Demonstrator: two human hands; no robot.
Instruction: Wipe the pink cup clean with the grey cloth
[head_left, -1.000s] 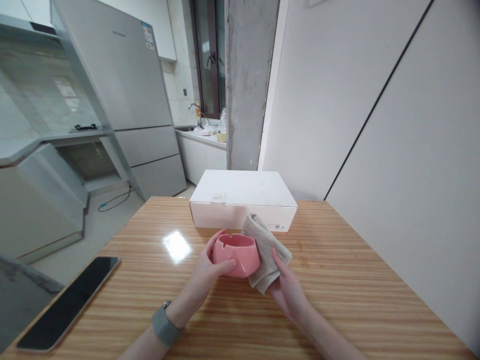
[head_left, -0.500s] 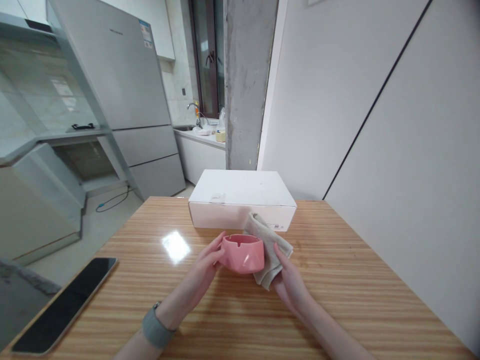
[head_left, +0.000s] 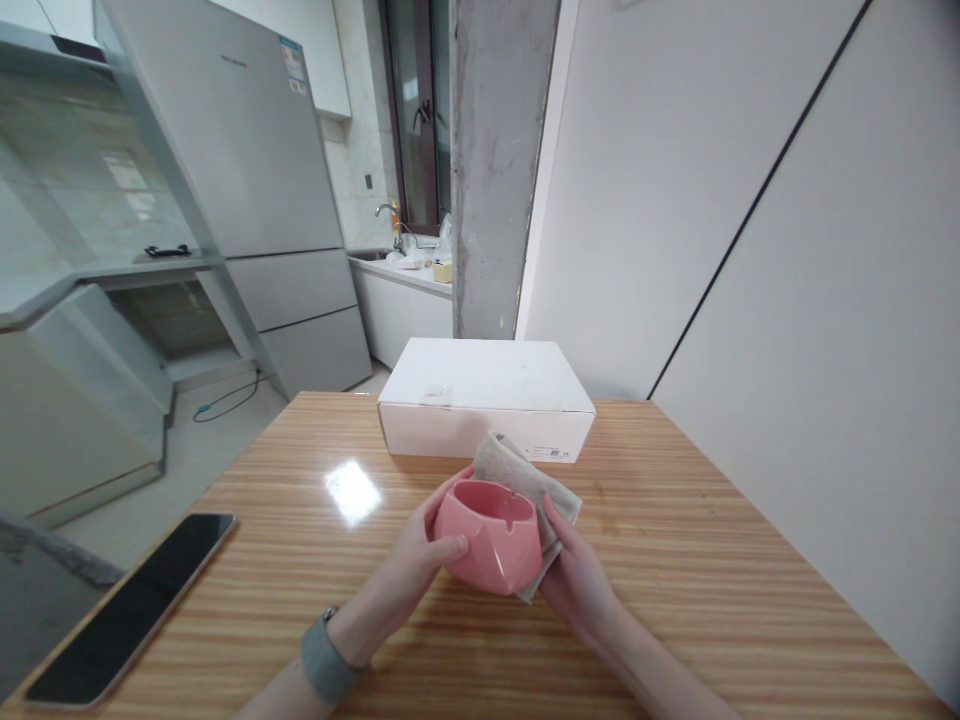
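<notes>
A glossy pink faceted ashtray (head_left: 491,545) with small notches in its rim is tilted slightly toward me over the table. My left hand (head_left: 426,548) grips its left side, thumb on the front face and fingers round the back. On the other side, my right hand (head_left: 570,560) is closed on a folded grey cloth (head_left: 517,468), which lies against the ashtray's right and rear wall. The thumb presses the cloth from above; the other right fingers are mostly hidden beneath it.
Behind my hands a white cardboard box (head_left: 480,380) stands on the wood-grain table (head_left: 712,580). A dark phone (head_left: 135,610) lies along the table's left edge. A white wall (head_left: 787,300) borders the right side, and a fridge (head_left: 247,150) stands beyond at left.
The ashtray has come lower and nearer and has turned, its notch now facing right. My left thumb has moved onto its front. The cloth has shifted with it, closer round its back.
</notes>
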